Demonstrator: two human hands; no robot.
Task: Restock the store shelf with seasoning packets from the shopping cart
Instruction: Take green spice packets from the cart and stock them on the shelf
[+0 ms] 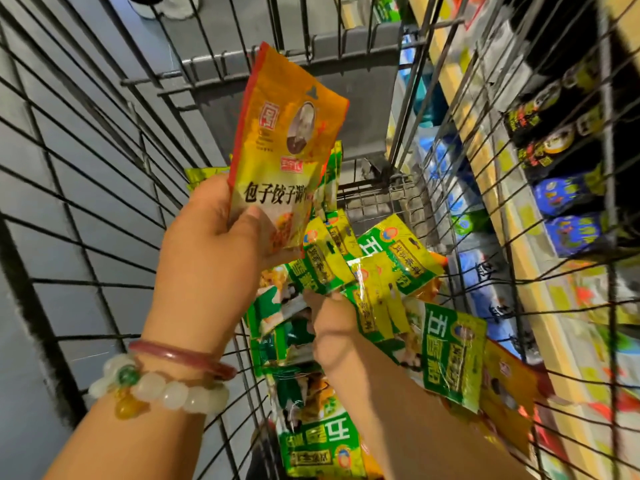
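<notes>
Left hand (211, 233) gripping orange foil seasoning packet (284, 147) upright, frame centre; right hand (329, 327) pinching green-yellow packets (374, 292) in wire cart (86, 140); gathering same-kind, flat.

Pink bangle (180, 358) on wrist, white bead bracelet (162, 393) just below it, green and amber beads among white. Grey floor (86, 109) left. White shoes (162, 5) at top, partly cut off.

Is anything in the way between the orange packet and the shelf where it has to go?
Yes. The left hand holds the orange packet inside the shopping cart, and the cart's wire side wall stands between it and the store shelf on the right. The packet would probably have to be lifted over that wall.
</notes>
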